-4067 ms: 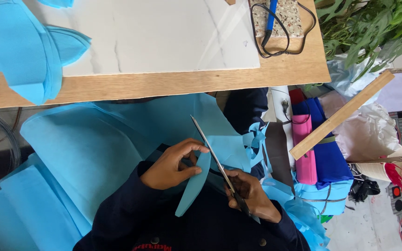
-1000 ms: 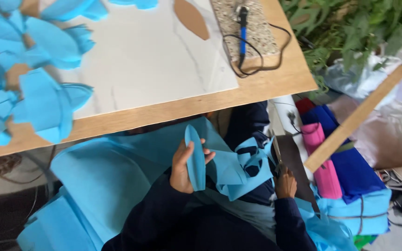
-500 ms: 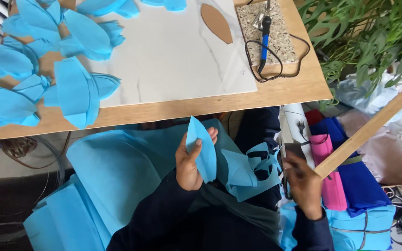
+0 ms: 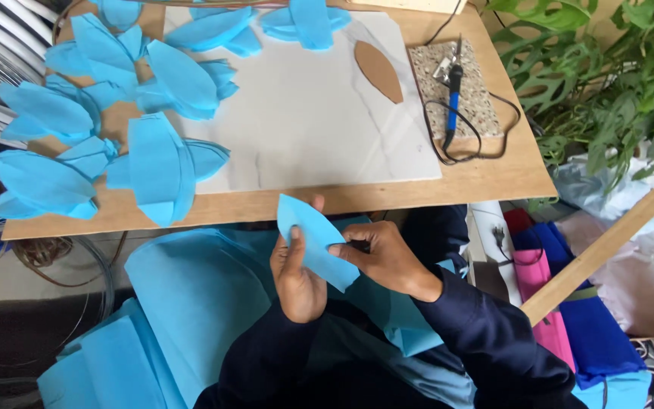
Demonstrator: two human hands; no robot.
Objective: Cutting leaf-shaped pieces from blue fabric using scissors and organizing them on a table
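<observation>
Head view: both hands pinch blue petal.

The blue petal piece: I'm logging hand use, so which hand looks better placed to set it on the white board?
Probably the left hand: it grips the blue petal piece along its length, thumb across it, below the white board. The right hand only pinches one edge.

2 hands: left hand & right hand, both on 1 blue petal-shaped cutout. 1 brown petal template. 1 blue-handled hot tool on 1 speckled stone slab. 1 white board. Approx. 10 folded blue petals at the table's left; overlap blocks an exact count.
</observation>
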